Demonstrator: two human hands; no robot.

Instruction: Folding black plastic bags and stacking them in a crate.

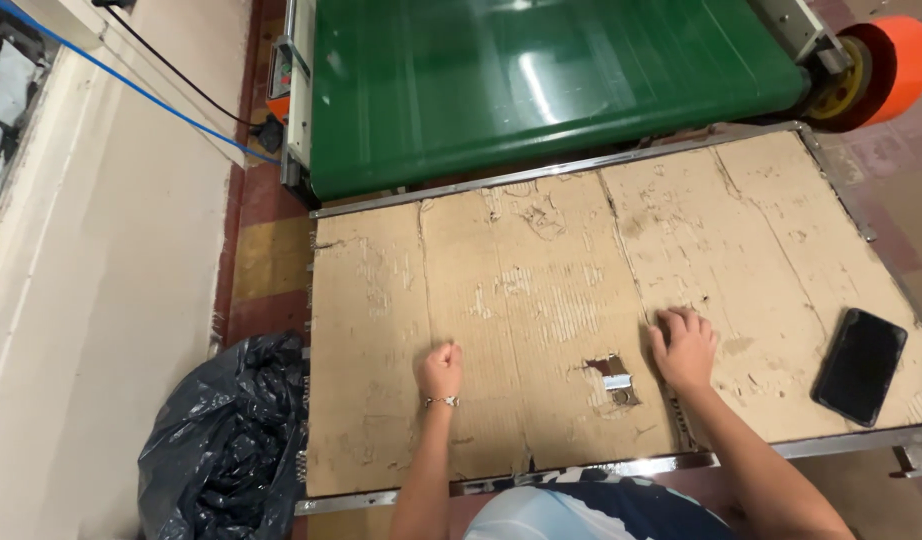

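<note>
My left hand (440, 369) is closed in a fist and rests knuckles-down on a worn sheet of brown cardboard (541, 290) that covers a metal-framed table (631, 466). A thin bracelet circles that wrist. My right hand (684, 346) lies palm down on the cardboard with its fingers curled, holding nothing. Between the two hands the cardboard has a torn hole (613, 381) with metal showing through. A black phone (860, 365) lies flat to the right of my right hand.
A green conveyor belt (551, 80) runs along the table's far edge, with an orange roll (896, 55) at its right end. A full black rubbish bag (226, 440) stands on the floor at the left. Blue and black cables (161, 95) cross the pale floor.
</note>
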